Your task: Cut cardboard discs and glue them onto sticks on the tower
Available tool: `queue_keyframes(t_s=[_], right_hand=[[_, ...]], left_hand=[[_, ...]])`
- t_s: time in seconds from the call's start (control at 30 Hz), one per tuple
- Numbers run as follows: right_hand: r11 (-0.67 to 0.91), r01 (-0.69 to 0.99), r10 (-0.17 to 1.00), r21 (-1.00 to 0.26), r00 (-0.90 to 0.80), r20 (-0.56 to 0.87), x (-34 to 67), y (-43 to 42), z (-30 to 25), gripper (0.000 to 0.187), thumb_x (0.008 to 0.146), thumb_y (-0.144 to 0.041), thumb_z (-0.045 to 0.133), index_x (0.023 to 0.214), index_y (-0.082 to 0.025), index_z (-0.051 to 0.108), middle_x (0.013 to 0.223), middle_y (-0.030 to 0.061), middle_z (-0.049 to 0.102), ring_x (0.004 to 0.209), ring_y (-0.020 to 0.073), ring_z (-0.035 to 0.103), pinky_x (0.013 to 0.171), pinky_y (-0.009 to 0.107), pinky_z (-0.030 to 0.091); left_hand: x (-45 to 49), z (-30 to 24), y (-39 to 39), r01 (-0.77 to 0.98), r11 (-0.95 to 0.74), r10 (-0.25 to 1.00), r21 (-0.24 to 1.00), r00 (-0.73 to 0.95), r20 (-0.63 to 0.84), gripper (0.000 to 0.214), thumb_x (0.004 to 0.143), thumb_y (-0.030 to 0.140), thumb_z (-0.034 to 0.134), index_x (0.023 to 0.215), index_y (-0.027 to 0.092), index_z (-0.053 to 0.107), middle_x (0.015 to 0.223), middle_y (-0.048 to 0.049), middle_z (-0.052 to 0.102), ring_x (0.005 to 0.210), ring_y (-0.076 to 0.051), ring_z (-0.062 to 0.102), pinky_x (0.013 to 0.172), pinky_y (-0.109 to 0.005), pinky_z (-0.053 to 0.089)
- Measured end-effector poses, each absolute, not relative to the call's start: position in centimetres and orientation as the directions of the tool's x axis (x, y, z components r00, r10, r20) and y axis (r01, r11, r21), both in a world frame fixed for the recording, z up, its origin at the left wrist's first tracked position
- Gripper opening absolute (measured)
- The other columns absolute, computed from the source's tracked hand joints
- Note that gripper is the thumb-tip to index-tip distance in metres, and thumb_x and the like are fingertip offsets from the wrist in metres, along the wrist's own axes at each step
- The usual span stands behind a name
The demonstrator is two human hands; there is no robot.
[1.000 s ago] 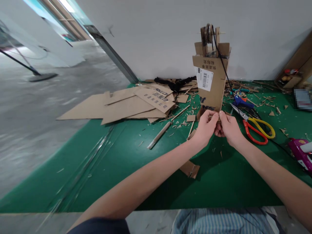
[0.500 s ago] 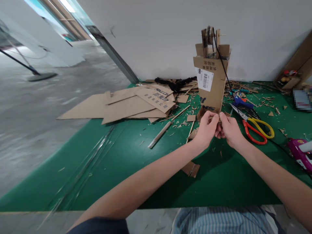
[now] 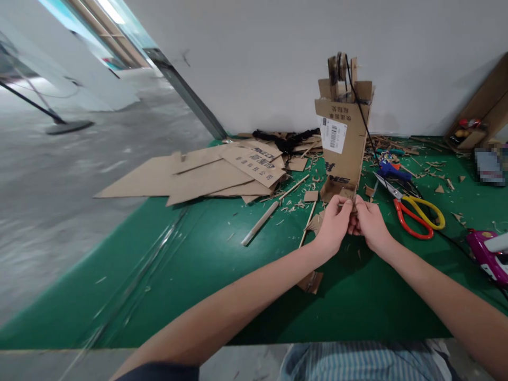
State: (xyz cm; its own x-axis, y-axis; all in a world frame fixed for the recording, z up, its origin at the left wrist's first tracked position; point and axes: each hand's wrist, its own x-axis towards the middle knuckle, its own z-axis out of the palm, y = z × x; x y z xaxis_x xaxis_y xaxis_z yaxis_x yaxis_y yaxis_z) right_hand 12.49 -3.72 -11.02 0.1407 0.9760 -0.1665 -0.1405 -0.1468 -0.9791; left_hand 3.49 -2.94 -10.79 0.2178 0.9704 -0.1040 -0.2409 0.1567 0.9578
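A tall cardboard tower (image 3: pixel 343 137) with a white barcode label stands on the green mat (image 3: pixel 222 275); a pulley wheel and a black cord run over its top. My left hand (image 3: pixel 332 225) and my right hand (image 3: pixel 369 223) meet just in front of its base. Both pinch a small cardboard piece (image 3: pixel 349 194) between thumbs and fingers, fingers closed and touching each other.
Flat cardboard sheets (image 3: pixel 198 172) lie at the left. A wooden stick (image 3: pixel 260 224) and scraps litter the mat. Red-and-yellow scissors (image 3: pixel 416 214) and a blue tool (image 3: pixel 391 170) lie right of the tower. A purple glue gun (image 3: pixel 486 254) sits at the right edge.
My two hands have stayed pinched together on the small piece at the tower's base; they and the whole scene sit a little lower in view as the camera tilted.
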Motion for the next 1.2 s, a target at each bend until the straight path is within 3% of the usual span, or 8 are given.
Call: queue_keyframes(t_s=[0.1, 0.23, 0.33, 0.43, 0.53, 0.83, 1.03, 1.2], right_hand=[[-0.158, -0.210, 0.971, -0.965, 0.144, -0.190, 12.8, -3.6, -10.9, 0.059, 0.084, -0.073, 0.054, 0.053, -0.024, 0.045, 0.037, -0.0023, 0.048, 0.032, 0.0122, 0.046, 0.032, 0.023, 0.034], [-0.068, -0.243, 0.985, -0.968, 0.137, -0.104, 13.9, -3.3, -10.4, 0.062, 0.081, -0.080, 0.052, 0.056, -0.023, 0.046, 0.041, -0.0026, 0.049, 0.034, 0.0108, 0.042, 0.034, 0.024, 0.031], [-0.062, -0.314, 0.987, -0.947, 0.120, -0.105, 14.6, -3.0, -10.2, 0.056, 0.080, -0.079, 0.054, 0.071, -0.024, 0.052, 0.050, -0.0045, 0.054, 0.039, 0.0120, 0.046, 0.036, 0.024, 0.031], [-0.122, -0.383, 0.985, -0.916, 0.065, -0.159, 15.2, -2.6, -10.1, 0.052, 0.076, -0.075, 0.060, 0.088, -0.024, 0.056, 0.061, -0.0052, 0.060, 0.051, 0.0145, 0.056, 0.043, 0.024, 0.041], [-0.086, -0.379, 0.989, -0.922, 0.081, -0.125, 15.8, -2.3, -9.9, 0.044, 0.074, -0.064, 0.066, 0.091, -0.023, 0.061, 0.076, -0.0029, 0.066, 0.066, 0.0150, 0.062, 0.055, 0.025, 0.050], [0.184, 0.006, 0.982, -0.983, 0.048, 0.184, 17.4, -1.8, -10.4, 0.017, 0.078, -0.039, 0.069, 0.079, -0.022, 0.069, 0.084, 0.0015, 0.072, 0.084, 0.0183, 0.067, 0.080, 0.032, 0.053], [0.291, 0.278, 0.952, -0.915, 0.010, 0.306, 17.8, -2.3, -10.5, 0.020, 0.091, -0.036, 0.059, 0.083, -0.022, 0.071, 0.087, 0.0032, 0.073, 0.083, 0.0197, 0.066, 0.079, 0.033, 0.051], [0.320, 0.363, 0.939, -0.875, 0.003, 0.344, 17.9, -2.3, -10.9, 0.029, 0.098, -0.038, 0.049, 0.079, -0.023, 0.065, 0.082, 0.0032, 0.069, 0.083, 0.0204, 0.065, 0.082, 0.034, 0.049]], left_hand=[[3.6, -10.1, -2.8, -0.235, 0.140, 0.972, 0.962, 0.220, -0.088, 0.017, 0.091, 0.033, 0.057, 0.083, 0.021, 0.048, 0.049, 0.0094, 0.050, 0.035, -0.007, 0.045, 0.037, -0.017, 0.039], [3.0, -8.2, -1.9, -0.209, 0.061, 0.957, 0.976, 0.289, 0.002, 0.017, 0.094, 0.036, 0.054, 0.097, 0.019, 0.054, 0.056, 0.0059, 0.057, 0.041, -0.009, 0.052, 0.043, -0.019, 0.045], [1.9, -6.9, -0.9, -0.148, -0.026, 0.923, 0.989, 0.377, 0.081, 0.027, 0.093, 0.041, 0.056, 0.106, 0.018, 0.059, 0.069, 0.0006, 0.066, 0.051, -0.012, 0.061, 0.050, -0.022, 0.049], [0.8, -5.9, 0.1, -0.006, -0.234, 0.831, 0.972, 0.517, 0.203, 0.026, 0.094, 0.039, 0.053, 0.101, 0.017, 0.066, 0.081, -0.0039, 0.070, 0.063, -0.014, 0.065, 0.062, -0.025, 0.054], [0.0, -5.6, 0.6, 0.182, -0.494, 0.705, 0.850, 0.655, 0.270, 0.025, 0.095, 0.028, 0.050, 0.106, 0.021, 0.071, 0.106, -0.0078, 0.074, 0.091, -0.017, 0.069, 0.079, -0.025, 0.053], [0.1, -9.4, 0.9, 0.355, -0.804, 0.544, 0.478, 0.765, 0.346, 0.029, 0.097, 0.018, 0.047, 0.114, 0.019, 0.071, 0.116, -0.0132, 0.073, 0.105, -0.025, 0.069, 0.093, -0.041, 0.054], [-0.1, -9.9, 0.3, 0.355, -0.906, 0.416, 0.229, 0.841, 0.346, 0.029, 0.099, 0.015, 0.044, 0.114, 0.021, 0.069, 0.123, -0.0116, 0.072, 0.116, -0.025, 0.067, 0.099, -0.042, 0.054], [0.1, -10.1, -1.0, 0.393, -0.909, 0.415, 0.138, 0.830, 0.373, 0.029, 0.099, 0.021, 0.050, 0.124, 0.016, 0.063, 0.127, -0.0131, 0.069, 0.122, -0.028, 0.065, 0.106, -0.046, 0.052]])
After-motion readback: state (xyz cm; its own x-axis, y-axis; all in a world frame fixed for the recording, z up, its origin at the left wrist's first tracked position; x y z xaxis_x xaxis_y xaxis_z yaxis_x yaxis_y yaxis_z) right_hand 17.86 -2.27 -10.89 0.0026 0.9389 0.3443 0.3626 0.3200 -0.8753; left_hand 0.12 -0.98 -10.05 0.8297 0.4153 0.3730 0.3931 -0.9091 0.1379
